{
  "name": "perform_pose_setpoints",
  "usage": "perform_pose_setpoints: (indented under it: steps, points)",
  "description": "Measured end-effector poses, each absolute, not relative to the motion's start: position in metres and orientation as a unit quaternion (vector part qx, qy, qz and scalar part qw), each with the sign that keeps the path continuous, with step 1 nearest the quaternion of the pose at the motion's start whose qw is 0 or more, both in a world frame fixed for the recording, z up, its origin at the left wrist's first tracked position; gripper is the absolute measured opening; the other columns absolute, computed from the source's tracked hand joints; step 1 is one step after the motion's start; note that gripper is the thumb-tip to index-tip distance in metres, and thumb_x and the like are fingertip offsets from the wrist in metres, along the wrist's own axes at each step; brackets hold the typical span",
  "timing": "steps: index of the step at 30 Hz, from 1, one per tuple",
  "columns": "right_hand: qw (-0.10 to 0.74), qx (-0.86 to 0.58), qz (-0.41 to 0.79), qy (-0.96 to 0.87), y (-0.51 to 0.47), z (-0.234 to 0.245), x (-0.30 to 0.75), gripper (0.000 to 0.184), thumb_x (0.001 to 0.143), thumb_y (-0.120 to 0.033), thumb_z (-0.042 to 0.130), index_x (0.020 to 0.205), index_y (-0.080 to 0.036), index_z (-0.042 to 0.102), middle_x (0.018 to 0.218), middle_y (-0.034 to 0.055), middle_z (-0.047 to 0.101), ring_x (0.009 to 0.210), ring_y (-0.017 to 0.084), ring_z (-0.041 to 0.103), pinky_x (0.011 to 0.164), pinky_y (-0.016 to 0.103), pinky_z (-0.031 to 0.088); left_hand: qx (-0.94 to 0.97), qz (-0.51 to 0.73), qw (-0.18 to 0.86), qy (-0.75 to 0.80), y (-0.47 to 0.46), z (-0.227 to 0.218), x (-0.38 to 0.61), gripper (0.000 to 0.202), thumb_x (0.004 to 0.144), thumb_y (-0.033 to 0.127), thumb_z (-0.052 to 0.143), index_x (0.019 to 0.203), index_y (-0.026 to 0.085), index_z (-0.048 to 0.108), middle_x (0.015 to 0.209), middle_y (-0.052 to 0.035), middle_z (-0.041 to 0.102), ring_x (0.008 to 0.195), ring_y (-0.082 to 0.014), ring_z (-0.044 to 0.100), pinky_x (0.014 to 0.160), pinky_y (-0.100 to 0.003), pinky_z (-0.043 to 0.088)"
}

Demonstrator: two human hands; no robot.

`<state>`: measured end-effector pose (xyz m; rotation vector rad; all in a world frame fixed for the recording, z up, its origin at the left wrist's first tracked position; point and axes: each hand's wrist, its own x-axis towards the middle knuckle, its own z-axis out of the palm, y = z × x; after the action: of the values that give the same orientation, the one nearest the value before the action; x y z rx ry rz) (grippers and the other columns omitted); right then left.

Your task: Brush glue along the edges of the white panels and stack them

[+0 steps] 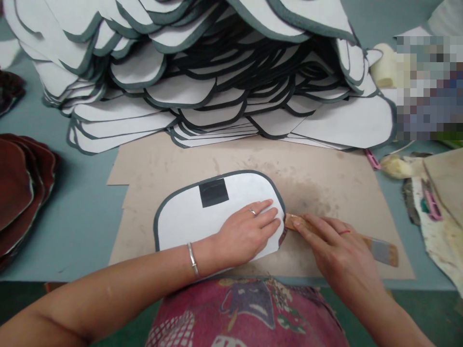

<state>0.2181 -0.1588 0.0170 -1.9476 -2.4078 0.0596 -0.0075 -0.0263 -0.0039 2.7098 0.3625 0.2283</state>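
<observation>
A white panel (pixel 188 219) with rounded corners and a dark grey-green edge lies on a brown board in front of me. Near its top edge is a black square patch (pixel 214 192). My left hand (pixel 249 233) rests flat on the panel's right part, fingers stretched out, pressing no tool. Wrapped in my right hand (pixel 340 246) is a flat wooden stick (pixel 292 221) with grey tape near its other end. Its tip touches the panel's right edge, where a strip of reddish-brown shows just below.
A large heap of similar white panels (pixel 347 120) fills the far side. Dark red pieces (pixel 14 183) are stacked at the left. The brown board (pixel 347 178) lies on a grey-green table (pixel 83 212). At the right are a pink clip (pixel 372 159) and stained cloth (pixel 443 193).
</observation>
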Motion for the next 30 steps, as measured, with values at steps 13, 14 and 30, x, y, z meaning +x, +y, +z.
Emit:
perform_pose_setpoints:
  steps: [13,14,30]
  points:
    - [0.023,-0.587,0.008,-0.809,-0.11,0.01,0.229,0.045,0.094,-0.01,0.054,0.137,-0.021,0.06,0.132,0.0068,0.063,0.109,0.027,0.054,0.09,0.043,0.045,0.955,0.079,0.165,0.234,-0.017,-0.002,-0.004,0.035,0.098,0.02,0.05,0.132,0.012,0.058,0.145,-0.0118,0.053,0.15,-0.0394,0.026,0.121,-0.059,0.031]
    - [0.023,-0.586,0.007,-0.81,-0.104,0.009,0.229,0.046,0.094,-0.011,0.054,0.138,-0.022,0.06,0.132,0.0068,0.064,0.108,0.027,0.054,0.089,0.042,0.045,0.953,0.078,0.172,0.238,-0.017,-0.002,-0.005,0.037,0.097,0.02,0.051,0.133,0.013,0.057,0.146,-0.0108,0.052,0.15,-0.0406,0.026,0.122,-0.062,0.029]
    - [0.072,-0.718,0.003,-0.692,-0.193,0.004,0.18,0.052,0.094,-0.012,0.051,0.144,-0.023,0.052,0.133,0.012,0.06,0.109,0.028,0.057,0.091,0.045,0.048,0.959,0.096,0.256,0.072,-0.005,-0.007,0.0,0.034,0.101,0.012,0.041,0.131,0.008,0.055,0.147,-0.0152,0.051,0.138,-0.0204,0.048,0.124,-0.037,0.033]
